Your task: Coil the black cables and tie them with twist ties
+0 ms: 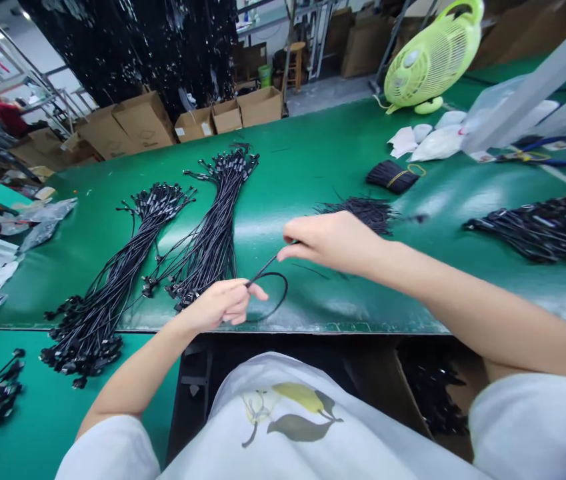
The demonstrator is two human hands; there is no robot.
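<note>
A thin black cable (285, 288) runs between my two hands and bends into a loop over the table's front edge. My left hand (227, 303) is closed on it, its index finger pointing right. Higher and to the right, my right hand (320, 243) pinches the cable between thumb and fingers. Just beyond my left hand lies a large bundle of black cables (213, 233). Another cable bundle (130, 267) lies farther left, its near end over the table edge. Behind my right hand is a loose pile of short black ties or strips (363, 212), partly hidden.
A banded black bundle (391, 177) lies beyond the strips. More black cables (547, 227) are heaped at the right. A green fan (433, 60) and white bags (437, 143) stand at the back right. Cardboard boxes (137, 123) line the far edge. A person (7, 115) sits far left.
</note>
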